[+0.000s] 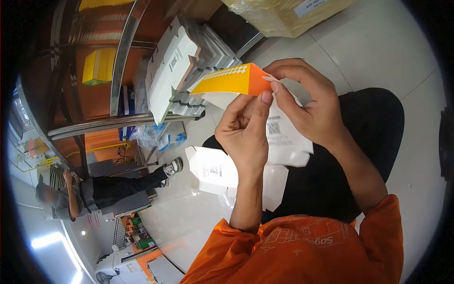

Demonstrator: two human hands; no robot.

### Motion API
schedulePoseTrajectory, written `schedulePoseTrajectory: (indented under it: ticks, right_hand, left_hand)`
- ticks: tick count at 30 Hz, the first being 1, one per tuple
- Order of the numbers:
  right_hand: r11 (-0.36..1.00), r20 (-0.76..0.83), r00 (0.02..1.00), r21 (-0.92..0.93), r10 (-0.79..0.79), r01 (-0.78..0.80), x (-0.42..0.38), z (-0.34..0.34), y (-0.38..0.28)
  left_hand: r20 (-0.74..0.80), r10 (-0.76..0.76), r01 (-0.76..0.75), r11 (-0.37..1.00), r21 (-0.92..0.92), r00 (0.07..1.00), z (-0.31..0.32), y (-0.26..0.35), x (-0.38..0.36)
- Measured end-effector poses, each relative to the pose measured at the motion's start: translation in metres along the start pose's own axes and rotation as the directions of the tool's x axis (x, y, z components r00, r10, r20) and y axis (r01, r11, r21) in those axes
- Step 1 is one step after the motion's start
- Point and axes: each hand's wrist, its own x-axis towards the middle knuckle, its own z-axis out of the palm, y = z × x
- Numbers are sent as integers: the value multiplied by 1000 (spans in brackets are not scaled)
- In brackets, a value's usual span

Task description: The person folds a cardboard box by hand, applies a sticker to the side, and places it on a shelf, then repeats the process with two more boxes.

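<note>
My left hand (243, 135) pinches the end of an orange and yellow sticker sheet (227, 81) that carries rows of small white dots. My right hand (307, 102) meets it at the sheet's orange end, thumb and forefinger closed on a small white sticker (268, 77) at the edge. A flat white carton with a barcode (283, 139) lies under my right hand, over my black trousers (326, 180). Another flat white carton (213, 170) rests below my left wrist.
A stack of folded white cartons (172, 71) leans on a metal shelf rail (118, 123). A plastic-wrapped cardboard box (283, 16) stands on the tiled floor (378, 52). A yellow box (97, 66) sits on the shelf. Another person (80, 194) is at the far left.
</note>
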Motion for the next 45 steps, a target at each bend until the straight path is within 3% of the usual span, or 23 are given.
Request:
schedulePoseTrajectory:
  ticks: [2, 5, 8, 10, 12, 13, 16, 18, 22, 27, 34, 39, 45]
  right_hand:
    - [1000, 38, 999, -24, 17, -16, 3, -6, 2]
    - [1000, 49, 999, -3, -14, 15, 9, -15, 0]
    - [1000, -1, 1000, 20, -14, 14, 9, -19, 5]
    - [1000, -7, 1000, 31, 2, -1, 10, -22, 7]
    - [995, 1, 999, 89, 35, -35, 9, -24, 9]
    - [996, 1, 999, 87, 35, -35, 9, -23, 9]
    - [983, 26, 996, 162, 84, -87, 6, -18, 9]
    - [927, 63, 983, 324, 175, -186, 4, -17, 9]
    - [923, 121, 975, 319, 185, -215, 5, -19, 9]
    - [993, 159, 982, 45, 102, -110, 4, -22, 12]
    - [996, 163, 983, 8, 83, -86, 4, -22, 11]
    - [982, 221, 961, 48, 167, -182, 6, -23, 6]
    - [977, 179, 962, 25, 204, -211, 3, -19, 5]
  left_hand:
    - [3, -2, 2, 1000, 21, 1000, 6, 0, 3]
    - [9, 126, -125, 973, 196, 992, 10, 1, 7]
    - [73, 127, -141, 962, 236, 989, 19, 5, 9]
    - [111, 133, -152, 970, 191, 985, 18, -1, 11]
    - [123, 54, -43, 995, -88, 991, 17, -1, 13]
    - [124, 53, -42, 995, -90, 991, 15, -2, 14]
    - [151, 67, -74, 996, 40, 986, 7, -5, 16]
    - [164, 97, -118, 985, 127, 982, 5, -9, 17]
    - [161, 101, -126, 980, 156, 982, 1, -14, 16]
    - [161, 72, -92, 988, 120, 984, -1, -15, 16]
    - [130, 8, -26, 990, 136, 991, -1, -13, 16]
    - [115, -5, -8, 994, 106, 993, -7, -19, 18]
    - [145, 18, -34, 993, 110, 989, -12, -26, 17]
